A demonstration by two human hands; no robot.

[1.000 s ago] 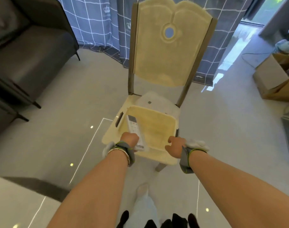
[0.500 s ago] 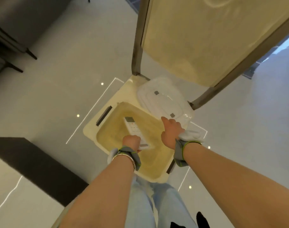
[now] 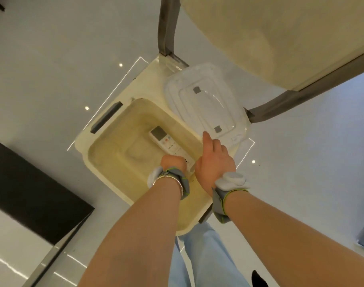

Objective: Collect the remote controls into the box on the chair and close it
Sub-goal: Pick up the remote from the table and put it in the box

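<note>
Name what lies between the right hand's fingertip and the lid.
Nothing. In the head view the right hand points a finger toward the lid, and only the box rim shows in that short stretch.

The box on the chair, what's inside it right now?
Inside the clear box lies one white remote control, its near end covered by the left hand closed on it. The right hand hides the box's right side, so anything there cannot be seen.
</note>
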